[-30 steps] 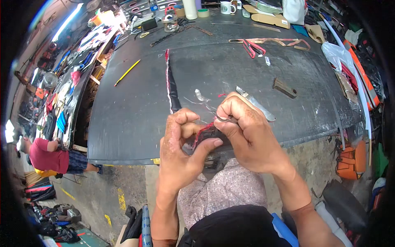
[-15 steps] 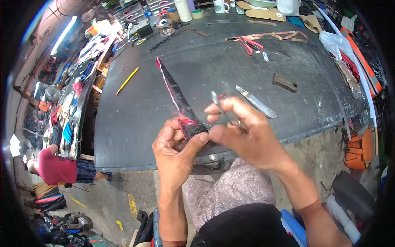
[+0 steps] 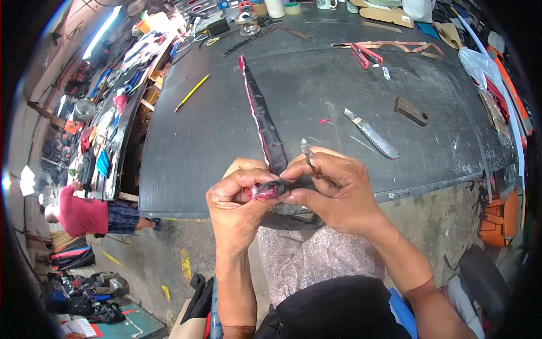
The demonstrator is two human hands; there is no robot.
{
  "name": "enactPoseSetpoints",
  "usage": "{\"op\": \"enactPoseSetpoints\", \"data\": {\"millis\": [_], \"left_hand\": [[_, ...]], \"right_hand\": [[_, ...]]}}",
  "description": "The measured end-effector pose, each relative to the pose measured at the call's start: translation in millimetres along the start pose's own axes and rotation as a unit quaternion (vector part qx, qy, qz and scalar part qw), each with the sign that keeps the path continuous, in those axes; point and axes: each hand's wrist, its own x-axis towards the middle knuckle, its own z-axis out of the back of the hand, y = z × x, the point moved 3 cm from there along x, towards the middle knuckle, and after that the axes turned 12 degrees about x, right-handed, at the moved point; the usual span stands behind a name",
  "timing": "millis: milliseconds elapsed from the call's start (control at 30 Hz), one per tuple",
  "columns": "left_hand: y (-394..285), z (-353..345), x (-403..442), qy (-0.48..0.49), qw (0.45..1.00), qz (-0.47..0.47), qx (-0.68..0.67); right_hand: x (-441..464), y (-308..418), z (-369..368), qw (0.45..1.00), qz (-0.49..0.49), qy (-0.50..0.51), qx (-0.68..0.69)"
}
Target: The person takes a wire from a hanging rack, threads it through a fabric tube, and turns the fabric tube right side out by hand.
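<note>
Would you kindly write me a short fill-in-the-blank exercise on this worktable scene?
1. The pencil on the worktable is ____ in colour.
2. The long strip with pink and white edging is mostly ____.
3. The slim tool is held in the person's ____ hand.
4. Of the pencil and the utility knife, the ____ lies nearer the right hand.

Missing words: yellow; black; right; utility knife.

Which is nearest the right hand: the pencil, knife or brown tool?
The grey cutter knife; the brown tool lies beyond it, farther right; the yellow pencil lies far left.
</note>
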Motion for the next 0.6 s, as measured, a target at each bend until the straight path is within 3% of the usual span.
{"op": "enactPoseSetpoints", "data": {"millis": [133, 233, 367, 600], "left_hand": [[-13.8, 5.9, -2.9, -0.018, 0.998, 0.016, 0.050], [-43.4, 6.7, -5.3, -0.089, 0.961, -0.131, 0.228], [-64.2, 16.3, -8.8, -0.034, 0.899, -0.209, 0.383], [-73.3, 9.3, -9.7, -0.018, 0.877, -0.160, 0.452]], "right_hand": [[-0.9, -8.4, -5.8, 0.998, 0.055, -0.013, -0.013], [-0.3, -7.3, -4.7, 0.996, 0.086, -0.026, -0.028], [0.0, -9.3, -7.2, 0.992, 0.112, -0.024, -0.046], [-3.2, -12.7, -13.2, 0.991, 0.132, -0.025, -0.002]]}}
